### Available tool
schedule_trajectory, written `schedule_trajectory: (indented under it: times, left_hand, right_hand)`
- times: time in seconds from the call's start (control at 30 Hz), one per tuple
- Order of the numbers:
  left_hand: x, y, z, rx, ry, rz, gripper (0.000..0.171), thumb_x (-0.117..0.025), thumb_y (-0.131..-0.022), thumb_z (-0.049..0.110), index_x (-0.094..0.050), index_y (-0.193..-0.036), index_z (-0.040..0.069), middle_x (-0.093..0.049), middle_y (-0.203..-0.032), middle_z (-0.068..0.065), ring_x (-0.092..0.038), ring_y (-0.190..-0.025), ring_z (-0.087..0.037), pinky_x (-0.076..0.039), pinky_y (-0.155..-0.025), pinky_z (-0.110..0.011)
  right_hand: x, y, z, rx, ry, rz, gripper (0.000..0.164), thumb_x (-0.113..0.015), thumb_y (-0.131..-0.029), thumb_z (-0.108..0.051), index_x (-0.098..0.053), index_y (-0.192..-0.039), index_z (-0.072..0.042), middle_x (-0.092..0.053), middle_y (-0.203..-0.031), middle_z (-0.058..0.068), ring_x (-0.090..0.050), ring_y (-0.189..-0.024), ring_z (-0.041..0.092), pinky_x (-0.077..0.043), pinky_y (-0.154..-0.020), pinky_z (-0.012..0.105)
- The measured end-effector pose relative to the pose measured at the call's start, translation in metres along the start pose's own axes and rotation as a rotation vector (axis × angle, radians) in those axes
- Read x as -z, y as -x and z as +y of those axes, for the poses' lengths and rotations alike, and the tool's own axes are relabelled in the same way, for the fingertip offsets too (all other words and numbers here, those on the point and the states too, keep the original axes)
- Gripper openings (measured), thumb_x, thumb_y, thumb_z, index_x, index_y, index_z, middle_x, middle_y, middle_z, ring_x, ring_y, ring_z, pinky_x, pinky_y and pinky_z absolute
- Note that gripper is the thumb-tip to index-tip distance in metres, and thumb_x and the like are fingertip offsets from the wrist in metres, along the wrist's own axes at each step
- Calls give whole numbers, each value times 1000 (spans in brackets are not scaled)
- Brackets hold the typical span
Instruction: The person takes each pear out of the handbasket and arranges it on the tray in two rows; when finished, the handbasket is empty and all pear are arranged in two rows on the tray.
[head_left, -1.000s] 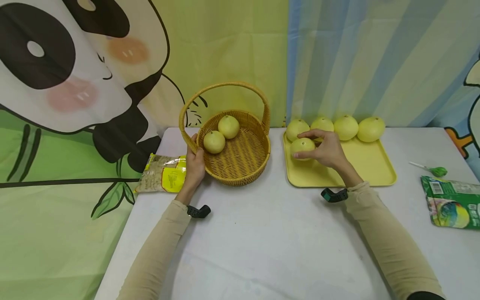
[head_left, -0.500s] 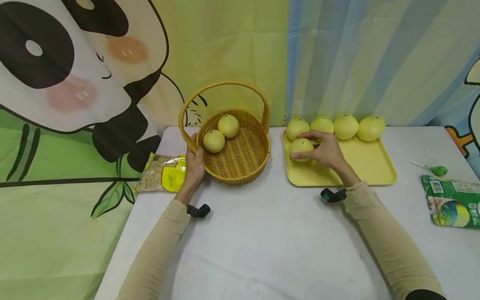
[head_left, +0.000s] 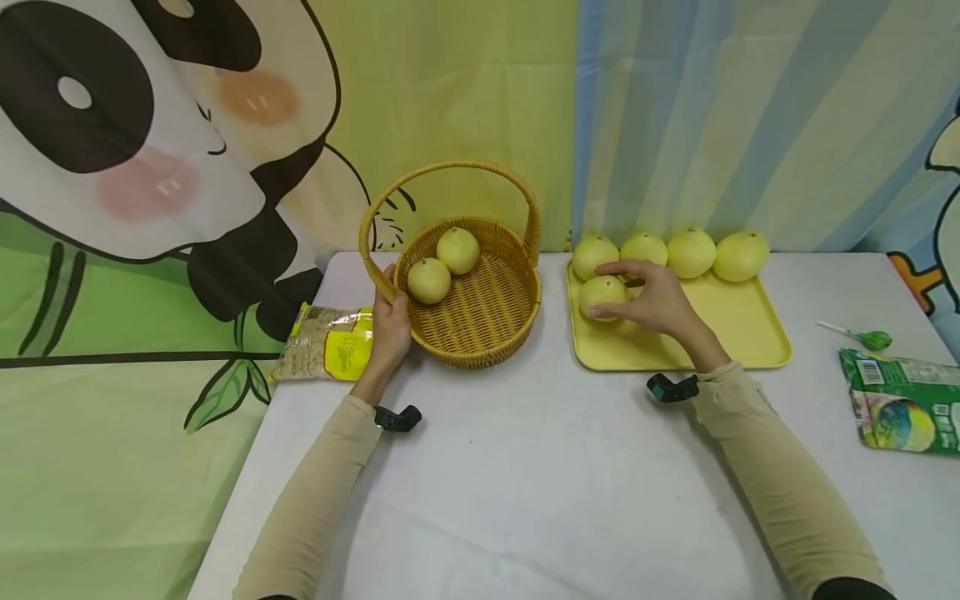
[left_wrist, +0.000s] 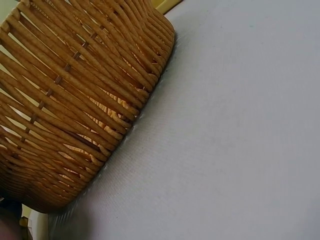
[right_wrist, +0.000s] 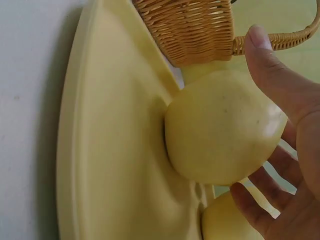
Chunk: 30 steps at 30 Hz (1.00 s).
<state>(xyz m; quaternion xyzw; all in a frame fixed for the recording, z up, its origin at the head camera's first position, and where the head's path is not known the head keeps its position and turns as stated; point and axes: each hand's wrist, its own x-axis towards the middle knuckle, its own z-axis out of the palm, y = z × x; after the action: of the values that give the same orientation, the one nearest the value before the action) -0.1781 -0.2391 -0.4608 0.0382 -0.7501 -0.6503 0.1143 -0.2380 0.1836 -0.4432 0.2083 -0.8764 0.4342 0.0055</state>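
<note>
A wicker basket [head_left: 487, 308] with a tall arched handle stands on the white table, two round pale yellow-green fruits [head_left: 429, 281] inside. My left hand [head_left: 390, 333] grips its left side where the handle meets the rim. In the left wrist view the basket's woven wall [left_wrist: 75, 95] fills the upper left. On the yellow tray [head_left: 720, 333], my right hand [head_left: 656, 302] is spread around one fruit [head_left: 602, 297] at the left. The right wrist view shows its thumb [right_wrist: 280, 80] extended beside that fruit [right_wrist: 225, 127]. Several matching fruits [head_left: 691, 252] line the tray's back edge.
A yellow-labelled plastic bag [head_left: 322, 343] lies left of the basket, behind my left hand. At the far right are a green lollipop [head_left: 874, 340] and a green packet [head_left: 903, 404]. A printed curtain [head_left: 480, 100] hangs along the table's back edge.
The fruit by my right hand has shifted slightly left and toward me on the tray. My right hand has since eased slightly right. The left hand and basket stay in place.
</note>
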Motion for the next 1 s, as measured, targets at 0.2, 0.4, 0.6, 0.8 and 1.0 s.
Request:
schedule_trajectory:
  times: [0.2,0.4,0.6,0.8,1.0]
  left_hand:
    - [-3,10,24,17,-6,-4,59,-29,-109,4,-20,-167,2,-26,-174,-21,-26,-161,-30,-21,-134,-40]
    - [0,3,8,30,-13,2,60,-30,-109,5,-21,-168,7,-27,-174,-17,-28,-161,-26,-23,-134,-39]
    - [1,-3,-12,13,-17,15,59,-32,-111,10,-22,-169,13,-29,-174,-11,-30,-159,-19,-24,-134,-36]
    - [0,-4,-14,-8,-43,22,60,-32,-110,11,-23,-169,13,-30,-174,-13,-30,-159,-20,-24,-134,-37]
    - [0,-3,-11,-5,-57,32,60,-31,-109,11,-23,-169,14,-29,-174,-13,-29,-160,-22,-24,-134,-37]
  right_hand:
    - [-3,-7,-20,145,-13,55,59,-99,-73,-21,-77,-126,-9,-76,-127,11,-66,-120,37,-55,-102,55]
    - [-14,-20,-54,261,-53,49,52,-98,-74,-19,-80,-122,-12,-77,-125,9,-67,-120,32,-57,-104,52]
    - [-34,-39,-86,232,-163,-150,53,-94,-82,-21,-75,-130,-10,-76,-129,11,-68,-121,33,-57,-106,54]
    - [-57,-60,-111,189,-333,-329,53,-87,-89,-19,-70,-139,-12,-71,-138,9,-64,-129,33,-56,-109,53]
    - [-78,-85,-128,138,-405,-425,61,-84,-92,-18,-61,-147,-9,-62,-149,11,-58,-138,34,-56,-111,46]
